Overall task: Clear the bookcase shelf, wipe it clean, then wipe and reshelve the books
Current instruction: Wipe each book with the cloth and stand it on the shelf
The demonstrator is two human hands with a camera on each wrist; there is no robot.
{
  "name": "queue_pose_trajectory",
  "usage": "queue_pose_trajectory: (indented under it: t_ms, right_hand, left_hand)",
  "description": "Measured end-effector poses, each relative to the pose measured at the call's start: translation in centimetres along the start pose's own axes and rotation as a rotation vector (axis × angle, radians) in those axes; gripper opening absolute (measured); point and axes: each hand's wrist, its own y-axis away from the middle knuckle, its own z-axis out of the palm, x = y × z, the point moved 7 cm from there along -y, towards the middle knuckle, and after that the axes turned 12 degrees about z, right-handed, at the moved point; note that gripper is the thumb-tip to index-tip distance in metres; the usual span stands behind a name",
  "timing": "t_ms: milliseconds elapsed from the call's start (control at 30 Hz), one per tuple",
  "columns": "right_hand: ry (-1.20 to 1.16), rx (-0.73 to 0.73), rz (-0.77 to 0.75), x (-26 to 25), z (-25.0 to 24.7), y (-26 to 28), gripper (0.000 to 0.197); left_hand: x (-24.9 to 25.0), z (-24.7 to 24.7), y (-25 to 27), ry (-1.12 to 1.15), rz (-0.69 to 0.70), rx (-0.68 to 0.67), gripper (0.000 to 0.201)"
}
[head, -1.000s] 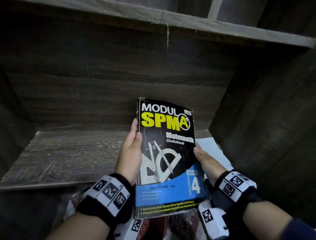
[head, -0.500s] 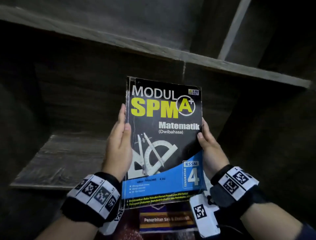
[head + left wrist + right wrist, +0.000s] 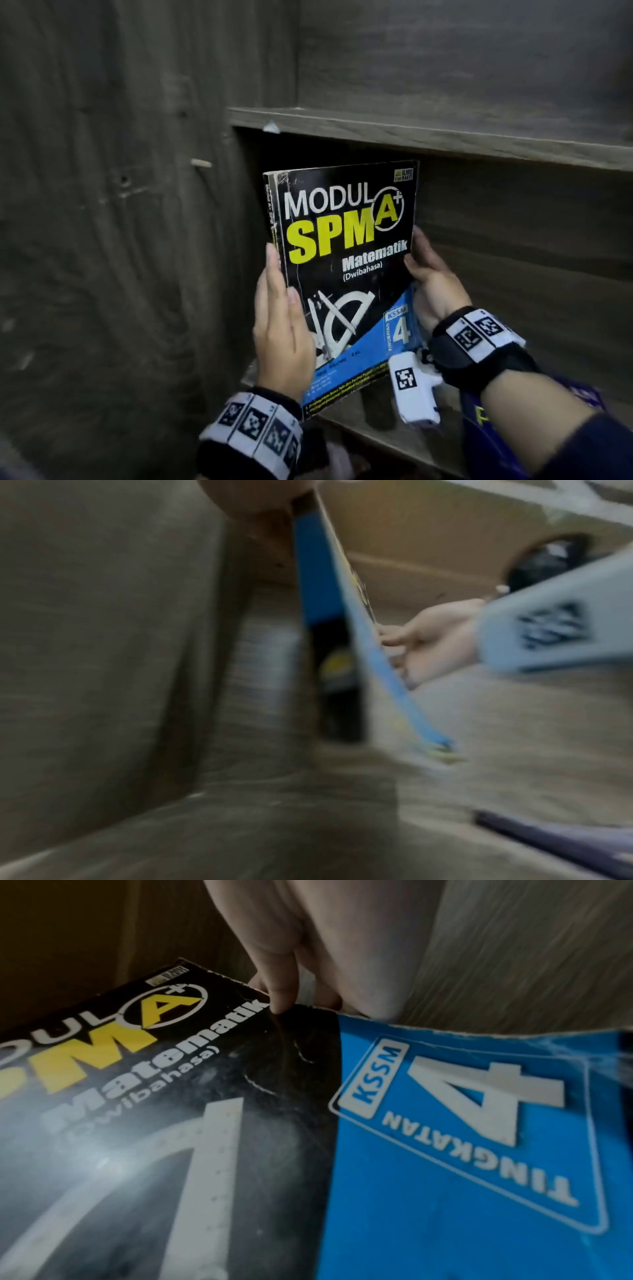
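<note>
- Between the two hands, the book point(image 3: 346, 270) with the black and blue "MODUL SPM A+ Matematik" cover stands nearly upright, raised in front of the wooden bookcase shelf point(image 3: 394, 431).
- The left hand point(image 3: 281, 325) clasps its spine edge, thumb on the cover.
- The right hand point(image 3: 433, 284) pinches the opposite edge, thumb tip on the front.
- Below the right wrist, another book point(image 3: 486, 414) lies on the shelf.
- Left of the grip rises the bookcase side panel point(image 3: 120, 240).
</note>
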Motion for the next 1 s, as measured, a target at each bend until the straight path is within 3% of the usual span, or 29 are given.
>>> queue_pose_trajectory:
  t_ms: [167,300,433,500,600,667,733,833,1000]
  right_hand:
    - [-0.050,-0.083,0.002,3.3,6.4,-4.4,0.050]
    - [-0.091,-0.060,0.022,5.6,8.1,-6.5,0.051]
    - [-0.108,-0.034,-0.022,7.7,9.0,-7.2,0.048]
    - [-0.001,-0.015,-0.048,8.4,9.5,-7.1,0.051]
    - [0.449,0.020,-0.069,9.2,10.5,-6.7,0.056]
    - [0.537,0.025,-0.055,10.2,10.3,-6.6,0.063]
    - [0.528,0.036,-0.032,11.8,9.3,-7.0,0.065]
    - [0.592,0.019,0.031,13.4,8.5,-7.0,0.049]
    - [0.607,-0.071,0.072,13.9,9.6,-6.1,0.046]
  left_hand:
    - [-3.1,-2.6,-0.3,-0.129,0.036,0.130,0.053]
    - [-3.5,-2.8,0.0,-0.186,0.075,0.151,0.056]
    - [-4.0,-2.7,1.3,-0.265,0.053,0.152,0.083]
    - [-4.5,-2.7,2.2,-0.338,0.040,0.137,0.088]
    - [-5.2,-2.7,2.9,-0.295,-0.028,0.112,0.103]
    - [-5.5,-2.5,2.9,-0.292,-0.046,0.104,0.109]
    - [-5.3,-2.6,2.7,-0.276,-0.028,0.136,0.102]
    - [-5.0,-2.7,2.5,-0.280,-0.001,0.178,0.079]
    - [-5.1,-2.5,2.5,-0.301,0.040,0.174,0.074]
